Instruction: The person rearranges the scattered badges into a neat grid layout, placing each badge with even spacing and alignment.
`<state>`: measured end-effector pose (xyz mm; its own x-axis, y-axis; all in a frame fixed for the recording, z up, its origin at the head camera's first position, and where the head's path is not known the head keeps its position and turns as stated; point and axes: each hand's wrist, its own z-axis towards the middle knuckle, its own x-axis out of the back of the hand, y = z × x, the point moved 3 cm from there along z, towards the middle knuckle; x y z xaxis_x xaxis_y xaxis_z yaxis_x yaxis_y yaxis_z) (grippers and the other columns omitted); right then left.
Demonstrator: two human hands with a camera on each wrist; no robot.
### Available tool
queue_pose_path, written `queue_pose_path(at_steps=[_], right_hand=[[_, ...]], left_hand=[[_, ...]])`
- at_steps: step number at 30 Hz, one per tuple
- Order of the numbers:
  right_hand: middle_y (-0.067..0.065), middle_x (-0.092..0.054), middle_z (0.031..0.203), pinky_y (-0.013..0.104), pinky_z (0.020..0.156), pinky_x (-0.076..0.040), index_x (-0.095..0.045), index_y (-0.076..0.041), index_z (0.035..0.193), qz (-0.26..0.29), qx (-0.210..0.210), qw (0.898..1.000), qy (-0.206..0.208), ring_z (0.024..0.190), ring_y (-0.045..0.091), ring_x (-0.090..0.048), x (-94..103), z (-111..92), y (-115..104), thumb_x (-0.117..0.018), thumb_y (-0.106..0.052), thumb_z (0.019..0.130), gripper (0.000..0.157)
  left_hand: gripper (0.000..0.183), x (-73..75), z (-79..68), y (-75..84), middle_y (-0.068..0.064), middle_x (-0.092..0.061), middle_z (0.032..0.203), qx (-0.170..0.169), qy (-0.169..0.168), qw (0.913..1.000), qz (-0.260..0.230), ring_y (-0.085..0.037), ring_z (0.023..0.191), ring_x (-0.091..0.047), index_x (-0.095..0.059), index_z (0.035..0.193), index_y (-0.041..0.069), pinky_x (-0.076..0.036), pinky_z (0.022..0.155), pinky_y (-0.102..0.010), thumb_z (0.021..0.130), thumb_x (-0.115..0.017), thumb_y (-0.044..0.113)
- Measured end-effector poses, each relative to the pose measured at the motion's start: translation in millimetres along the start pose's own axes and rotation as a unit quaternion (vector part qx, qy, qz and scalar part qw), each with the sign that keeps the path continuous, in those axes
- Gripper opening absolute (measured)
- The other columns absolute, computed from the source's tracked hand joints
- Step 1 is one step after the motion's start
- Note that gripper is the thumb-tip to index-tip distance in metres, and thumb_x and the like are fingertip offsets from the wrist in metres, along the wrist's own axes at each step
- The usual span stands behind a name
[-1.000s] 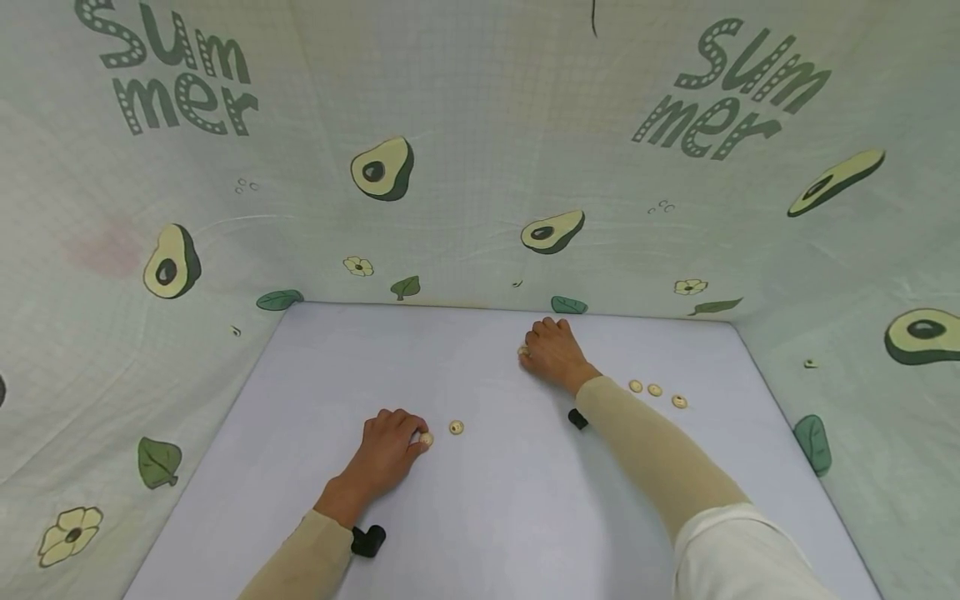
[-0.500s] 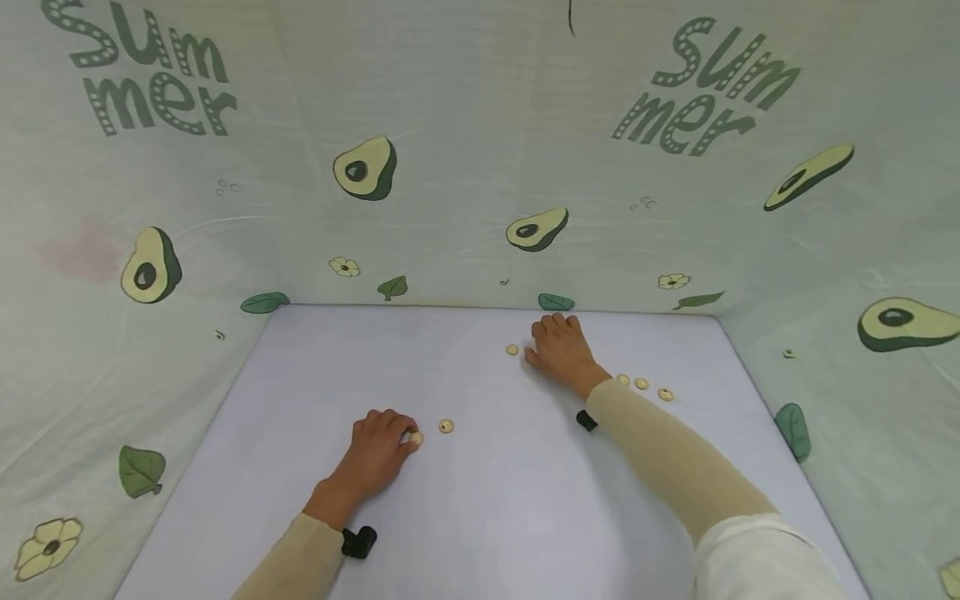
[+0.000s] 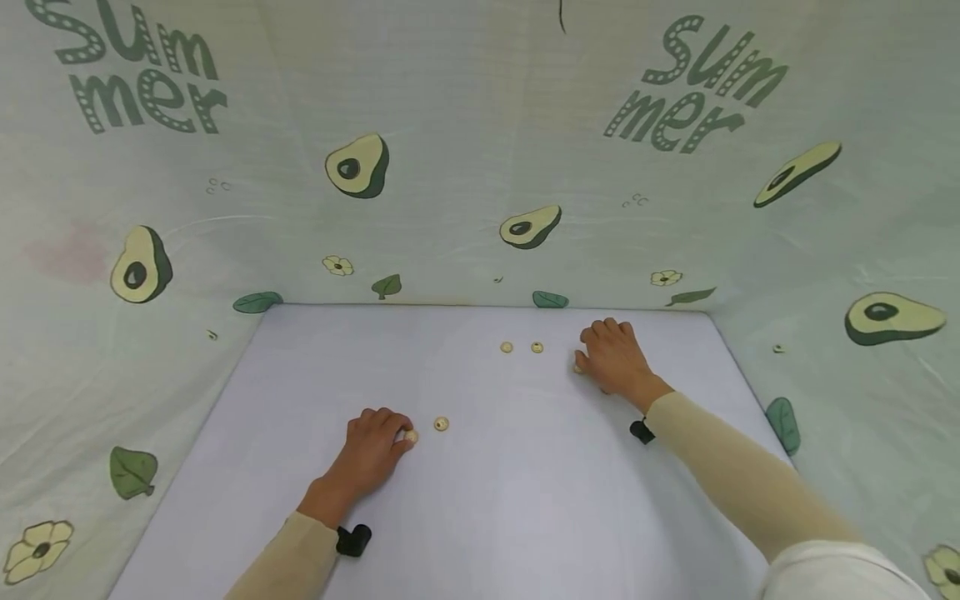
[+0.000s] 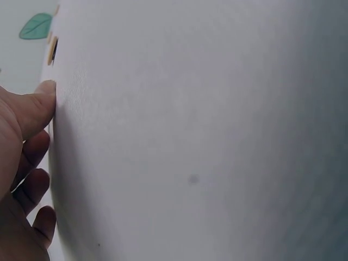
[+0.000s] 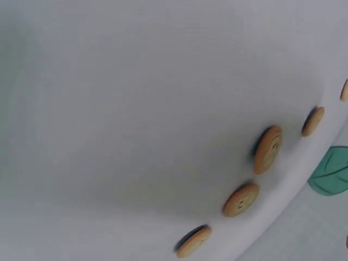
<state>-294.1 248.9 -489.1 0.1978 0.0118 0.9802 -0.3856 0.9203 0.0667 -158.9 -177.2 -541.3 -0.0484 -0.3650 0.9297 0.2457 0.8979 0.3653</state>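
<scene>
My left hand (image 3: 367, 454) rests on the left half of the white table, a pale wooden button (image 3: 411, 436) between its thumb and index finger. Just right of it lies another button (image 3: 442, 423). In the left wrist view the thumb and fingers of my left hand (image 4: 27, 141) show at the left edge; the button there is hidden. My right hand (image 3: 613, 360) is low over the back right, fingers bent, thumb apart from the index finger. A button (image 3: 579, 368) shows at its thumb. Two buttons lie to its left, the nearer one (image 3: 537, 347) and a farther one (image 3: 507, 347).
In the right wrist view several buttons lie in a loose row, among them a large one (image 5: 267, 149) and a lower one (image 5: 193, 241); no fingers show there. A printed cloth (image 3: 435, 100) rises behind and beside the white table (image 3: 495, 500).
My right hand has let go of the button at the back and moved right, uncovering another button. The left hand stays at its button. The head view has shifted slightly.
</scene>
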Motion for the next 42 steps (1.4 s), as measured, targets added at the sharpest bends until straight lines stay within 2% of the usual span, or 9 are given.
queue_pose_path(at_steps=[6, 12, 21, 26, 33, 36, 42], right_hand=[[0.013, -0.064, 0.106, 0.055, 0.093, -0.041, -0.069, 0.000, 0.116, -0.001, -0.012, 1.000, -0.004, 0.102, 0.035, -0.055, -2.6, -17, 16, -0.065, -0.029, 0.102, 0.032], [0.015, -0.065, 0.114, 0.059, 0.100, -0.041, -0.068, 0.000, 0.120, 0.009, -0.006, 0.999, -0.035, 0.109, 0.036, -0.055, -15.1, -22, 11, -0.064, -0.033, 0.103, 0.037], [0.012, -0.065, 0.110, 0.056, 0.096, -0.040, -0.070, -0.001, 0.114, 0.009, 0.000, 0.999, -0.048, 0.104, 0.032, -0.053, -31.5, -20, 1, -0.058, -0.035, 0.106, 0.036], [0.011, -0.066, 0.110, 0.055, 0.095, -0.041, -0.072, -0.003, 0.113, 0.014, 0.005, 0.999, -0.048, 0.103, 0.031, -0.054, -32.4, -19, 4, -0.059, -0.033, 0.106, 0.033], [0.013, -0.067, 0.116, 0.058, 0.097, -0.040, -0.072, -0.003, 0.115, 0.057, -0.007, 0.997, -0.045, 0.109, 0.034, -0.056, -33.3, -17, 7, -0.064, -0.031, 0.102, 0.032], [0.014, -0.067, 0.117, 0.058, 0.097, -0.040, -0.072, -0.003, 0.116, 0.070, 0.001, 0.997, -0.040, 0.110, 0.034, -0.055, -32.9, -16, 6, -0.063, -0.029, 0.102, 0.030], [0.012, -0.068, 0.114, 0.056, 0.095, -0.040, -0.073, -0.004, 0.113, 0.073, 0.002, 0.997, -0.039, 0.107, 0.033, -0.055, -34.4, -14, 6, -0.063, -0.026, 0.102, 0.027]], left_hand=[[0.019, 1.3, 0.7, -0.4, -0.002, -0.065, 0.111, 0.006, -0.011, 0.9999, 0.003, -0.027, 0.108, -0.055, -0.068, 0.114, 0.018, -0.043, 0.100, -0.056, 0.099, -0.077, 0.025], [0.019, -1.7, 2.3, -0.7, -0.002, -0.065, 0.110, 0.005, -0.011, 0.9999, -0.003, -0.028, 0.109, -0.055, -0.068, 0.113, 0.017, -0.043, 0.100, -0.056, 0.098, -0.077, 0.024], [0.017, -4.9, 1.4, -3.0, 0.000, -0.065, 0.109, 0.007, -0.008, 0.9998, -0.014, -0.026, 0.106, -0.055, -0.068, 0.111, 0.019, -0.042, 0.098, -0.054, 0.098, -0.078, 0.024], [0.016, -4.8, 2.0, -3.2, 0.000, -0.065, 0.111, 0.011, -0.011, 0.9998, -0.014, -0.026, 0.108, -0.054, -0.068, 0.112, 0.019, -0.041, 0.100, -0.054, 0.099, -0.076, 0.025], [0.015, -1.9, 1.4, -0.2, 0.000, -0.064, 0.111, 0.011, -0.014, 0.9996, -0.020, -0.026, 0.109, -0.054, -0.068, 0.112, 0.019, -0.040, 0.101, -0.055, 0.100, -0.075, 0.024], [0.014, -0.7, 0.7, 0.8, -0.001, -0.065, 0.111, 0.011, -0.013, 0.9997, -0.019, -0.027, 0.109, -0.054, -0.068, 0.111, 0.019, -0.040, 0.101, -0.056, 0.100, -0.075, 0.024], [0.015, -1.2, 0.6, 0.4, -0.001, -0.064, 0.110, 0.012, -0.014, 0.9997, -0.016, -0.027, 0.109, -0.054, -0.068, 0.111, 0.019, -0.040, 0.101, -0.056, 0.100, -0.075, 0.024]])
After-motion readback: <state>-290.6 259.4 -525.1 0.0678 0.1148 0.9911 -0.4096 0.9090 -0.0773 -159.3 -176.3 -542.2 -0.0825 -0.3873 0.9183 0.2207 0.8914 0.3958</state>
